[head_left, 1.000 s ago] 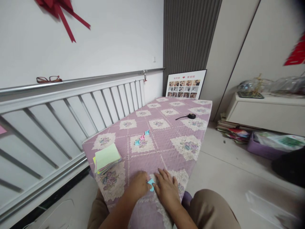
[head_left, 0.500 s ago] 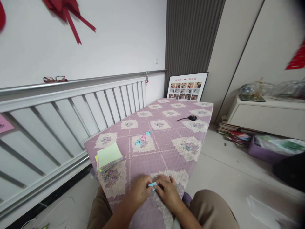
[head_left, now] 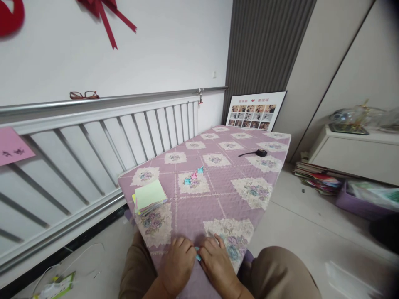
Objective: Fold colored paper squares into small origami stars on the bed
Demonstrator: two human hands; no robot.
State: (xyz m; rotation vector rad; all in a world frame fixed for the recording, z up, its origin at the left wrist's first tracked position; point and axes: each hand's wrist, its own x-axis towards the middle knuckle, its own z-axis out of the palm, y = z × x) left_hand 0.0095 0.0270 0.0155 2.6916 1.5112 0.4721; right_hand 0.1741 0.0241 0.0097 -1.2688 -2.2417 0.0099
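Close to the near end of the table, my left hand point(head_left: 180, 262) and my right hand point(head_left: 217, 258) pinch a small blue piece of paper point(head_left: 198, 254) between them, mostly covered by the fingers. Farther up the cloth lie small folded paper pieces in a slanting row: a blue one point(head_left: 187, 182), a pink one point(head_left: 194, 175) and another blue one point(head_left: 200, 170). A stack of square paper sheets point(head_left: 151, 196), pale green on top, rests at the table's left edge.
The patterned purple cloth point(head_left: 193, 211) covers the table. A black round object with a strap point(head_left: 261, 153) lies at the far right. A white radiator point(head_left: 118, 141) borders the left side. Glasses point(head_left: 84, 95) sit on the pipe. A framed picture board point(head_left: 255, 111) leans behind.
The view has shifted, so the table sits slightly farther right. My fingers have closed in around the blue paper, and less of it shows.
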